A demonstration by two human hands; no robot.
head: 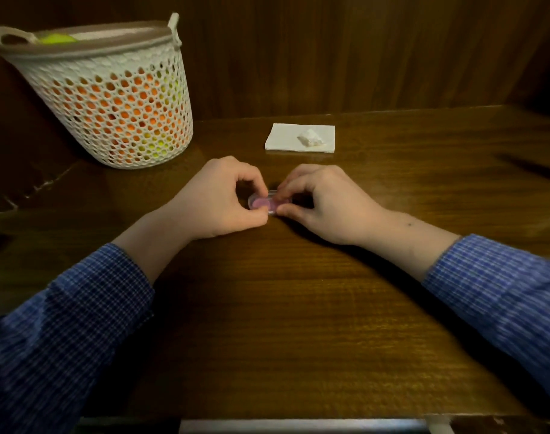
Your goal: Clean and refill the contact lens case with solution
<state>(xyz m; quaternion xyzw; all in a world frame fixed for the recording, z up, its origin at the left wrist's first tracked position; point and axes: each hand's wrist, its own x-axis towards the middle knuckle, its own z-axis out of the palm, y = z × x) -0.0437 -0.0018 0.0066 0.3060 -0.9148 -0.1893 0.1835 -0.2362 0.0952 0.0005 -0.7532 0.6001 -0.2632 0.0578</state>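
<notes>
A small clear contact lens case [262, 202] with a pink well lies on the wooden table [283, 308] at its middle. My left hand [217, 198] pinches the case's left end between thumb and fingers. My right hand [323, 203] grips the right end the same way, and its fingers hide that half of the case. Both wrists rest on the table. No solution bottle shows.
A folded white tissue [286, 137] with a crumpled white wad [311, 139] on it lies behind the hands. A white mesh basket [110, 98] with orange and yellow contents stands at the back left. A dark object [536, 170] lies at the right edge. Wood panelling rises behind.
</notes>
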